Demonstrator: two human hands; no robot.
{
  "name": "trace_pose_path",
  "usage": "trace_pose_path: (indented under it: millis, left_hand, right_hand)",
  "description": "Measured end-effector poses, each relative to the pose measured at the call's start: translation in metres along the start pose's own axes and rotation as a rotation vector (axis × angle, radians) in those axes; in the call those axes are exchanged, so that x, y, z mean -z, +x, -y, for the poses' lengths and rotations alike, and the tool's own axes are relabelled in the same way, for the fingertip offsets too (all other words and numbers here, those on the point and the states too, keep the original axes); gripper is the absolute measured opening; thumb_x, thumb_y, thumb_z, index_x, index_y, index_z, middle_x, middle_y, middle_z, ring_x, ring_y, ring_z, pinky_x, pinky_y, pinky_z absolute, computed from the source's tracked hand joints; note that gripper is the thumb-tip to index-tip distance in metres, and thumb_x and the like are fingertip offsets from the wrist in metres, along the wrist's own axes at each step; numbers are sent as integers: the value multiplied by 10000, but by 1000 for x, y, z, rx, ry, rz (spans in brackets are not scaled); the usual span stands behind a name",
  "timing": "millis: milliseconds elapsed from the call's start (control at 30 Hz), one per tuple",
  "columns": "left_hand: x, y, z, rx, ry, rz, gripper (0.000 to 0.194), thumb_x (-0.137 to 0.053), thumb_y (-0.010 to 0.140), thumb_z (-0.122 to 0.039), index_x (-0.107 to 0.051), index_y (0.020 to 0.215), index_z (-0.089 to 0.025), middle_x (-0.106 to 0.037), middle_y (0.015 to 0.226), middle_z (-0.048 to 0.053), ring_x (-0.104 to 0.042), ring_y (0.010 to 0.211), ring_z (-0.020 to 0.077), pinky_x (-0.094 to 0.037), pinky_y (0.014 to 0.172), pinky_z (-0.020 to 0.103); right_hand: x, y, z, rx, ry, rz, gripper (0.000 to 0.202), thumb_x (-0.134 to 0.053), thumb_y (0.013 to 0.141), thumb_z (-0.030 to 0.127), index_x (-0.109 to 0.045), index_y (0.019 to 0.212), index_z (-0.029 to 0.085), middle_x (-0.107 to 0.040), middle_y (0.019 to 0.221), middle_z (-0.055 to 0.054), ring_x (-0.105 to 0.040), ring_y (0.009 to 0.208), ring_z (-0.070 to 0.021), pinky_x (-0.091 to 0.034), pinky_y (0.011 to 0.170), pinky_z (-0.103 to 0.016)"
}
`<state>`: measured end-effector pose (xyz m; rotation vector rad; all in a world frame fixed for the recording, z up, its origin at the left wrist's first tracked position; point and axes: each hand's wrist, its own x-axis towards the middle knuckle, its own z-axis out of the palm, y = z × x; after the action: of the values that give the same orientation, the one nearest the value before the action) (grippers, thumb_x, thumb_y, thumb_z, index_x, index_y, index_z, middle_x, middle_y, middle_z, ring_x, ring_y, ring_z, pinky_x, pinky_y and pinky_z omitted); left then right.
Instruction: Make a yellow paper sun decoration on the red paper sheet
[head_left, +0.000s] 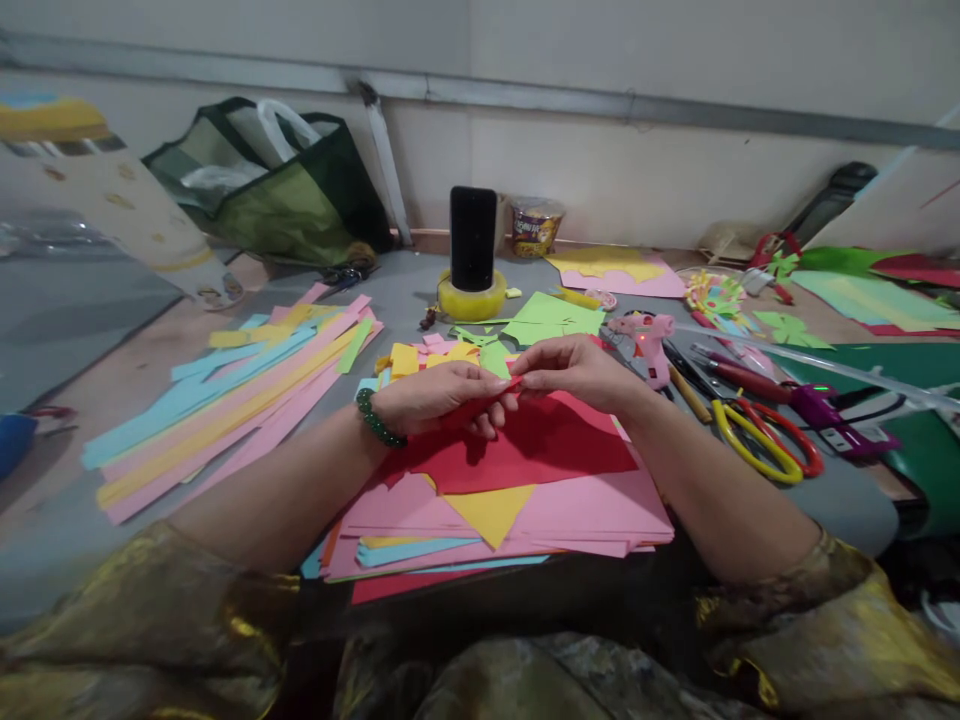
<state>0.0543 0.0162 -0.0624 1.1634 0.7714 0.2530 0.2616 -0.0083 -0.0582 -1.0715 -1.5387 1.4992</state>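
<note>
Both hands meet over a stack of coloured paper (600, 505). My left hand (450, 398), with a green bead bracelet (379, 420) at its wrist, is closed on a red paper strip (480, 408). The fingertips of my right hand (566, 368) pinch the same strip near its end. How the strip is folded is hidden by the fingers. Under the hands, a large red paper sheet (555, 445) lies on top of pink sheets, with a yellow paper point (495, 512) sticking out below it. Small yellow paper pieces (405, 360) lie just behind my left hand.
Long paper strips (225, 400) spread at the left. A phone (472, 240) stands in a yellow tape roll (471, 298) behind the hands. At the right lie a pink glue gun (651, 345), yellow-handled scissors (754, 445) and a purple tool (840, 420). A green bag (300, 200) stands at the back.
</note>
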Motion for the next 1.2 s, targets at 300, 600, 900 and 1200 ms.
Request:
trace_pose_path:
  millis: [300, 600, 900, 1200]
  left_hand:
    - [-9, -1, -1, -41, 40, -70, 324, -679, 884, -361, -677, 677, -112, -660, 560, 38, -611, 483, 112, -530, 497, 207]
    - [-9, 1, 2, -37, 20, -63, 292, -768, 797, -388, -677, 710, -124, -634, 545, 7, -577, 437, 97, -518, 436, 196]
    - [-9, 2, 4, -55, 32, -98, 351, -857, 661, -405, -651, 663, -122, -672, 574, 37, -635, 469, 148, -527, 458, 243]
    - [-8, 3, 5, -50, 15, -110, 301, -851, 678, -366, -691, 710, -113, -701, 638, 51, -649, 497, 157, -554, 465, 262]
  right_hand:
    - [-7, 1, -1, 20, -93, -139, 341, -882, 566, 405, -725, 721, 145, -695, 614, -5, -636, 577, -108, -500, 546, -214]
    - [-8, 2, -4, 4, -10, -136, 323, -904, 523, 347, -725, 702, 147, -714, 634, -3, -685, 603, -134, -584, 635, -265]
    - [-7, 1, -3, 8, -37, -148, 236, -862, 567, 273, -722, 705, 143, -720, 645, -8, -683, 614, -131, -563, 622, -249]
    - [-7, 0, 0, -19, -96, -131, 230, -828, 655, 340, -713, 722, 152, -718, 649, -16, -682, 612, -129, -544, 582, -223]
